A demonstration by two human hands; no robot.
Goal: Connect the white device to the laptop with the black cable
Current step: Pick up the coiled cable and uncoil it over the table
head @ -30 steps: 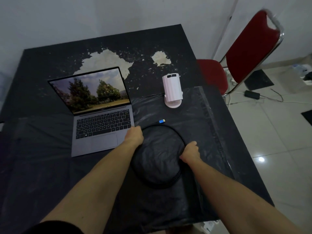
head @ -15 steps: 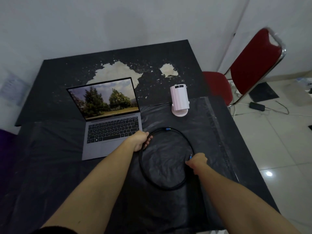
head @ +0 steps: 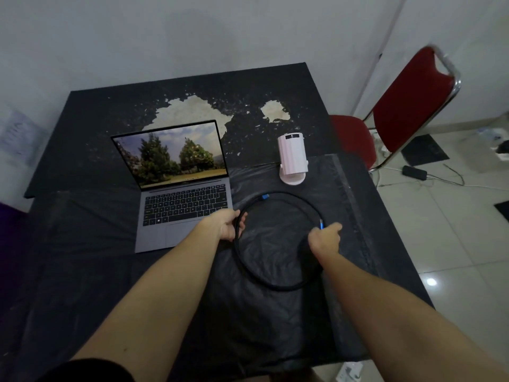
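Note:
An open grey laptop [head: 181, 208] with a tree picture on its screen sits at the left of the black table [head: 110, 271]. The white device [head: 292, 161] stands upright on its round base to the laptop's right, with a thin wire leaving its left side. The black cable [head: 278, 285] lies coiled in one loop in front of the device. One blue-tipped plug [head: 265, 197] rests at the loop's far side. My left hand [head: 230, 224] grips the loop's left side. My right hand [head: 325, 238] pinches the other blue plug [head: 321, 224] at the loop's right.
A red chair [head: 399, 117] with a chrome frame stands off the table's right far corner. A black power brick [head: 414, 172] and wires lie on the tiled floor behind it. The tabletop's black coating is flaked off in pale patches [head: 187, 114] behind the laptop.
The view has tilted up, showing more wall. My left hand has closed around the loop's left side. My right hand shifted along the right side onto the blue plug end.

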